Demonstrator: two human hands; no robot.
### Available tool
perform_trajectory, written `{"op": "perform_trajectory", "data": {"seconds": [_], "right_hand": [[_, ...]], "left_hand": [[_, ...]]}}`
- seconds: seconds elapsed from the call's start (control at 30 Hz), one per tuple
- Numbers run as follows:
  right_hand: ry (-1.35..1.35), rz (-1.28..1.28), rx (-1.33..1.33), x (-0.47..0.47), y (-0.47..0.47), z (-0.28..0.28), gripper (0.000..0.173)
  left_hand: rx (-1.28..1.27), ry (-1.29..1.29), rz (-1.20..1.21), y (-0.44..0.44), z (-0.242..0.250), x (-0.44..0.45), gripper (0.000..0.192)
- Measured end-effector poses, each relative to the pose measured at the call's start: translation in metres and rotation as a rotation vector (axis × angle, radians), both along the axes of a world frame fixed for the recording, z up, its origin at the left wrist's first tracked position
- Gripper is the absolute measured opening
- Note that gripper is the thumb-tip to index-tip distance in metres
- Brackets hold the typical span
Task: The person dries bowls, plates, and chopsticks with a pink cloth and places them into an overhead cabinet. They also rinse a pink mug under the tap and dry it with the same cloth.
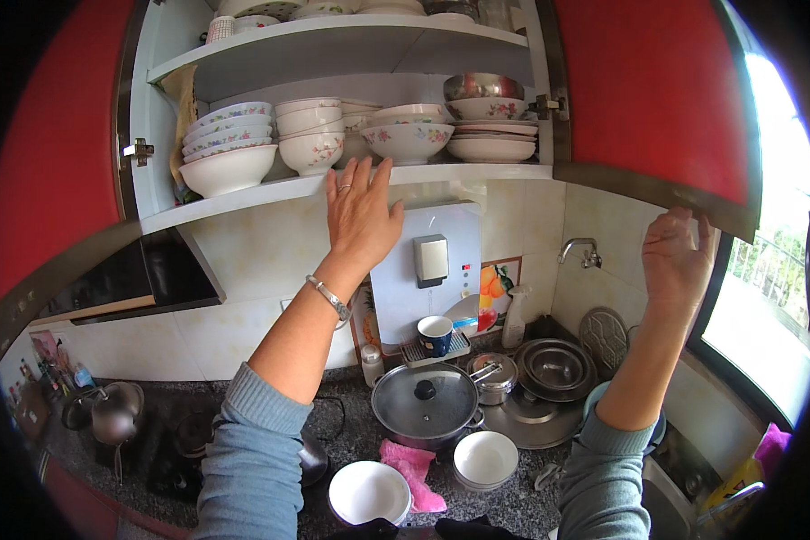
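Observation:
My left hand [364, 212] reaches up to the front edge of the cabinet's lower shelf [445, 174], fingers spread, nothing held. Just beyond its fingertips stand a stack of white bowls with a floral sprig [312, 152] and a wider flowered bowl [407, 142]. My right hand [678, 260] is raised at the bottom edge of the red cabinet door [655, 94], its fingers bent and touching or very near it; whether they grip it is hidden. More bowls [228, 169] stand at the shelf's left, and stacked plates [491, 150] under a metal bowl [483, 87] at its right.
Below, the granite counter holds a lidded pan [425, 405], white bowls [370, 494] [486, 459], a pink cloth [412, 469] and nested metal basins [557, 368]. A blue cup [435, 336] stands on the wall-mounted dispenser's tray. The left red door [54, 135] is open; a window is at right.

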State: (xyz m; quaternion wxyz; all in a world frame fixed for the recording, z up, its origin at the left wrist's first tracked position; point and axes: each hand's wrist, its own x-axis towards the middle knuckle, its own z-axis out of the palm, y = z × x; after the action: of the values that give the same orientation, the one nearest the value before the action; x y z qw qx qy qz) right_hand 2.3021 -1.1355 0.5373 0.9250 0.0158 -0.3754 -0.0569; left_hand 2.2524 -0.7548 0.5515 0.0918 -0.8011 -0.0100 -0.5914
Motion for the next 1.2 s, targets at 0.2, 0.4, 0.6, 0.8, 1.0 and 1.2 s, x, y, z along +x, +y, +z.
{"op": "perform_trajectory", "data": {"seconds": [0.2,0.4,0.6,0.8,1.0,1.2], "right_hand": [[-0.061,-0.375,-0.419,0.014,0.084,0.01,0.016],[-0.322,-1.086,-0.946,0.026,0.191,0.028,0.029],[-0.518,-1.683,-1.009,0.055,0.242,0.069,0.041],[-0.557,-1.902,-1.284,0.059,0.267,0.094,0.041],[-0.673,-1.864,-1.206,0.079,0.27,0.105,0.046],[-0.672,-1.904,-0.986,0.059,0.261,0.142,0.046]], "left_hand": [[0.127,0.036,0.061,0.016,-0.003,-0.009,0.063],[0.129,0.045,0.041,0.013,0.004,-0.014,0.063],[0.124,0.043,-0.001,0.021,0.019,-0.014,0.05],[0.137,0.036,0.057,0.026,0.023,-0.011,0.035],[0.134,-0.035,0.012,0.029,0.022,-0.003,0.033],[0.119,-0.037,-0.004,0.032,0.024,-0.006,0.031]]}}
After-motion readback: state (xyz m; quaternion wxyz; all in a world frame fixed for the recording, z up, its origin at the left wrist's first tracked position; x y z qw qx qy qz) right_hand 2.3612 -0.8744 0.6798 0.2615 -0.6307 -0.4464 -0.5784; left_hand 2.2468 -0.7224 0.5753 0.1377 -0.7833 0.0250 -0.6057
